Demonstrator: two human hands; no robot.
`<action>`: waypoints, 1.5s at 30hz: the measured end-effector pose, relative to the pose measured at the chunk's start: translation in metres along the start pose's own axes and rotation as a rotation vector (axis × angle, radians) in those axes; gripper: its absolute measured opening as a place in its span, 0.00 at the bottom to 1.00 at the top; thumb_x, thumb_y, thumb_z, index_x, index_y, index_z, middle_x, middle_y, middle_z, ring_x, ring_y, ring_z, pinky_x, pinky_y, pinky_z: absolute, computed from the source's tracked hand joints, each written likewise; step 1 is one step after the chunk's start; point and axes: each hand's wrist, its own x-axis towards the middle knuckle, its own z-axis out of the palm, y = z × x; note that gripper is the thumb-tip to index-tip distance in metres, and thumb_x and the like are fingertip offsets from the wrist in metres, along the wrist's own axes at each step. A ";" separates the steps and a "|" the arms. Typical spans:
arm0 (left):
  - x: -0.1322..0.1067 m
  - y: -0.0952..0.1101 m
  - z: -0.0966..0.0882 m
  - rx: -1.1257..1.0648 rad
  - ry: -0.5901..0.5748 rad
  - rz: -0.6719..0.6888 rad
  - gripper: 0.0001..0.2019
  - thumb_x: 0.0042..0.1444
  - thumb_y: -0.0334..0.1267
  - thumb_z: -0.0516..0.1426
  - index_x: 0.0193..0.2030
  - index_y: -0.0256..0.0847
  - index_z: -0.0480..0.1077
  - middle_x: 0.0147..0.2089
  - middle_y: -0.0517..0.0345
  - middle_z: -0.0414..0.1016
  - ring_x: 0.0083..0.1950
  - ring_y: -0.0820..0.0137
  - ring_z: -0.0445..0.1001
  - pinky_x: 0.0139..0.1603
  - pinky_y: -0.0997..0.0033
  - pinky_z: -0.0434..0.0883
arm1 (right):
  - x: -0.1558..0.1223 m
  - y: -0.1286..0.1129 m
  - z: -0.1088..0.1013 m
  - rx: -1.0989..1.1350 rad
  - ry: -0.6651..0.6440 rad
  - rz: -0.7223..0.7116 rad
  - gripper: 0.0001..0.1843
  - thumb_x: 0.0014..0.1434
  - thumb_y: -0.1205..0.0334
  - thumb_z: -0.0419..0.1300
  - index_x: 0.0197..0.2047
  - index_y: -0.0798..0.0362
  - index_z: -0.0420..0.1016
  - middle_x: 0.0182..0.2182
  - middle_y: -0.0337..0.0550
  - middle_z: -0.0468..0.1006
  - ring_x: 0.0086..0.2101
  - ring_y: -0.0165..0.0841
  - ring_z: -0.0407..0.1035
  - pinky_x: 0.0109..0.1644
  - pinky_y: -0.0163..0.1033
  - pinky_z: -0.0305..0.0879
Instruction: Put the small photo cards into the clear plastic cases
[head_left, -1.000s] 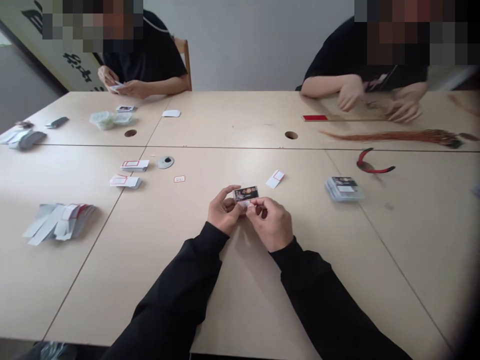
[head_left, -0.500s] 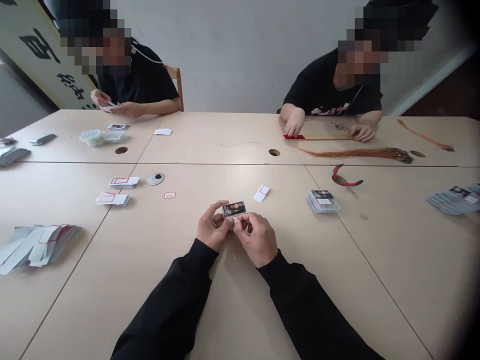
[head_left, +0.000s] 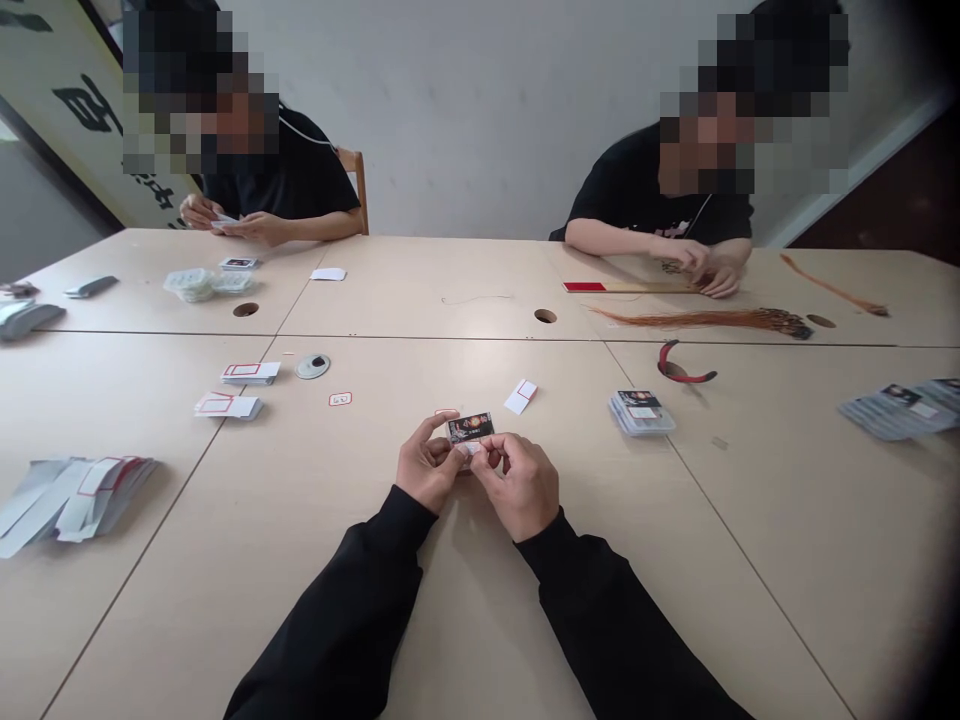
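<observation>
Over the table (head_left: 675, 560), left hand (head_left: 426, 472) and right hand (head_left: 521, 487) both pinching the small card (head_left: 470, 427), grip unchanged.

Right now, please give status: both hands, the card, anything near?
Left hand and right hand both pinch small card. Dark printed face up. White slip and card stack lie beyond, clear of hands.

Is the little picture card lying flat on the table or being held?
Held: the left hand and right hand pinch the card along its lower edge.
</observation>
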 end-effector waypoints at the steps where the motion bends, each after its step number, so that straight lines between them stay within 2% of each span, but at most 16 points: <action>1: 0.000 0.000 0.001 -0.031 0.006 -0.012 0.30 0.44 0.40 0.65 0.54 0.34 0.64 0.26 0.56 0.76 0.29 0.69 0.76 0.34 0.72 0.73 | 0.000 0.000 0.000 -0.005 0.000 0.028 0.05 0.54 0.62 0.58 0.28 0.53 0.71 0.21 0.36 0.72 0.23 0.29 0.62 0.31 0.35 0.56; 3: 0.000 -0.001 0.002 -0.068 0.018 -0.028 0.31 0.43 0.41 0.66 0.53 0.35 0.64 0.28 0.54 0.78 0.31 0.67 0.77 0.36 0.68 0.76 | 0.001 0.001 0.001 -0.007 -0.012 0.079 0.05 0.54 0.62 0.58 0.28 0.53 0.72 0.21 0.35 0.72 0.22 0.29 0.62 0.31 0.35 0.56; 8: -0.001 -0.001 0.003 -0.081 0.013 -0.017 0.31 0.42 0.43 0.67 0.52 0.35 0.64 0.28 0.54 0.78 0.30 0.69 0.77 0.34 0.71 0.76 | 0.003 0.000 0.001 -0.015 -0.042 0.169 0.06 0.53 0.60 0.59 0.27 0.52 0.73 0.20 0.35 0.72 0.21 0.29 0.63 0.30 0.35 0.55; 16: -0.003 0.003 0.006 -0.063 -0.013 0.004 0.30 0.44 0.45 0.67 0.52 0.36 0.64 0.25 0.58 0.76 0.30 0.69 0.77 0.35 0.71 0.76 | 0.003 0.001 0.000 -0.022 -0.069 0.227 0.08 0.52 0.58 0.58 0.27 0.51 0.73 0.20 0.36 0.72 0.22 0.29 0.64 0.30 0.35 0.55; 28: -0.003 0.001 0.005 -0.063 -0.001 0.003 0.31 0.42 0.46 0.67 0.52 0.36 0.65 0.27 0.56 0.78 0.29 0.69 0.77 0.34 0.70 0.76 | 0.005 -0.001 -0.002 -0.016 -0.082 0.268 0.07 0.51 0.58 0.58 0.26 0.51 0.73 0.19 0.35 0.72 0.21 0.29 0.65 0.29 0.34 0.56; 45: -0.003 0.008 0.003 -0.070 0.007 -0.057 0.27 0.44 0.38 0.66 0.51 0.36 0.66 0.30 0.53 0.79 0.30 0.69 0.76 0.33 0.71 0.75 | 0.006 -0.004 -0.006 0.069 -0.131 0.366 0.06 0.49 0.58 0.59 0.25 0.50 0.73 0.16 0.33 0.69 0.20 0.29 0.64 0.26 0.33 0.56</action>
